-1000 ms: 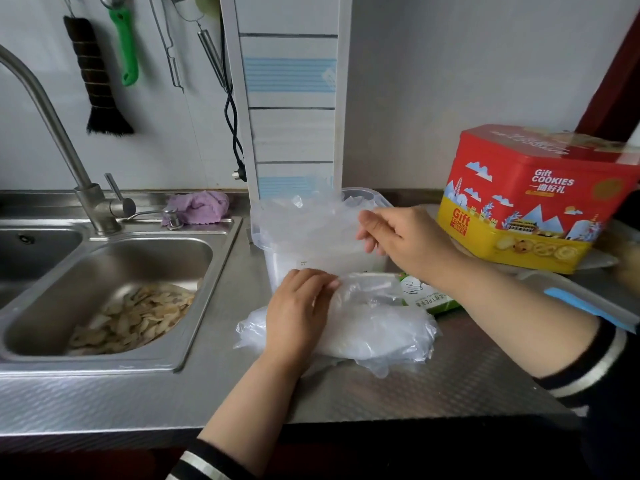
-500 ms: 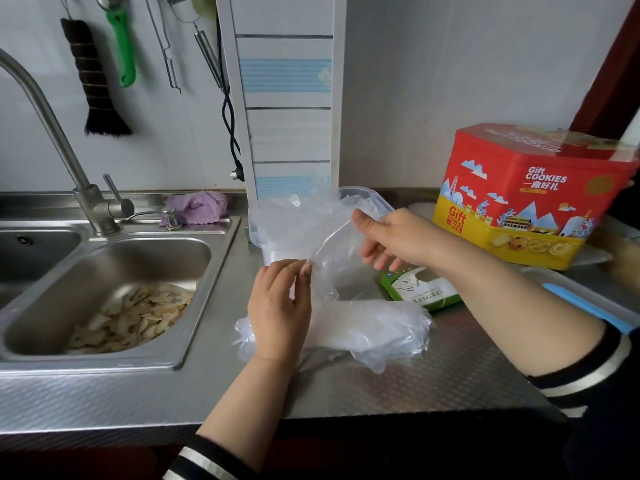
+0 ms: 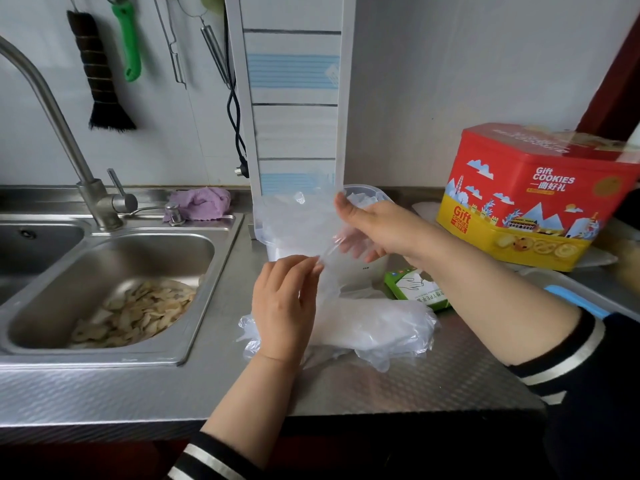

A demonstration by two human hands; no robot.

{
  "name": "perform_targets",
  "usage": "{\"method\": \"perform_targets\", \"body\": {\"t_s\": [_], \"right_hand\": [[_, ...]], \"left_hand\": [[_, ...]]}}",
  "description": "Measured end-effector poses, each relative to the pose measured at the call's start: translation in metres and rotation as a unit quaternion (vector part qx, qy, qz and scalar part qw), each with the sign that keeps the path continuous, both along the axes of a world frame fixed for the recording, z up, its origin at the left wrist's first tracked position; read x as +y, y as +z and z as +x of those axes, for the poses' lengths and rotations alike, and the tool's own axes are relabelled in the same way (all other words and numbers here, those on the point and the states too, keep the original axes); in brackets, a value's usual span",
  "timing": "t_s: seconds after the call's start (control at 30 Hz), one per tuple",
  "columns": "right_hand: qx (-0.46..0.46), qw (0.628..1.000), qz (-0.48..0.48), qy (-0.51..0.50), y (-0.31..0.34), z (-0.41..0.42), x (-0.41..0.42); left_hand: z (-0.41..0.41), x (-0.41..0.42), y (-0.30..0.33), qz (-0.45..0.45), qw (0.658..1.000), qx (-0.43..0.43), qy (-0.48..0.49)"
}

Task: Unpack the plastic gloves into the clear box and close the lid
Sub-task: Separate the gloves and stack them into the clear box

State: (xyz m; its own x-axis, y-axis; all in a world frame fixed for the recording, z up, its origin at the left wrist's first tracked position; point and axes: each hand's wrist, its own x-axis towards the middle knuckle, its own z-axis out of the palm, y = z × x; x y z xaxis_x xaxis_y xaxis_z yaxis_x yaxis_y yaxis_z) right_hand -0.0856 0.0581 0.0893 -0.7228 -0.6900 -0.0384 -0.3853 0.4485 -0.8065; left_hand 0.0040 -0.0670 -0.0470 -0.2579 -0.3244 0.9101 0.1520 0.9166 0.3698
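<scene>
A pile of thin clear plastic gloves (image 3: pixel 374 323) lies on the steel counter in front of me. My left hand (image 3: pixel 284 303) pinches the lower edge of one lifted glove (image 3: pixel 298 223). My right hand (image 3: pixel 374 230) grips the same glove higher up, holding it spread in the air. Behind the glove stands the clear box (image 3: pixel 367 195), open at the top and mostly hidden by the plastic and my right hand. A green glove packet (image 3: pixel 419 289) lies on the counter under my right forearm.
A steel sink (image 3: pixel 114 289) holding pale peelings is at the left, with a tap (image 3: pixel 55 129) and a purple cloth (image 3: pixel 202 202). A red and yellow cookie tin (image 3: pixel 533 199) stands at the right. A blue-edged lid (image 3: pixel 581 299) lies near my right arm.
My left hand has risen off the glove pile and pinched the lifted glove. My right hand has drawn that glove up and spread it, uncovering the green packet.
</scene>
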Motion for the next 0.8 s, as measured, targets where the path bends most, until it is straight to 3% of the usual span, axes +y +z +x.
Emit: {"method": "perform_targets", "body": {"t_s": [0.2, 0.37, 0.5, 0.6, 0.7, 0.8], "right_hand": [[0.022, 0.998, -0.024, 0.053, 0.005, -0.016, -0.012], [0.034, 0.985, -0.132, 0.104, 0.021, -0.019, -0.017], [0.099, 0.970, -0.186, 0.121, 0.042, -0.026, -0.026], [0.140, 0.954, -0.247, 0.099, 0.058, -0.033, -0.037], [0.162, 0.941, -0.298, 0.000, 0.064, -0.047, -0.052], [0.208, 0.945, -0.204, -0.147, 0.048, -0.069, -0.064]], "left_hand": [[0.000, -0.002, 0.000, -0.016, 1.000, 0.019, -0.008], [0.001, -0.002, 0.001, 0.017, 0.999, 0.039, -0.001], [0.003, 0.001, 0.004, 0.013, 1.000, 0.013, -0.025], [0.003, 0.003, 0.003, -0.016, 0.989, -0.097, -0.109], [0.000, 0.006, -0.005, -0.063, 0.939, -0.282, -0.185], [-0.005, 0.006, -0.011, -0.085, 0.897, -0.389, -0.191]]}}
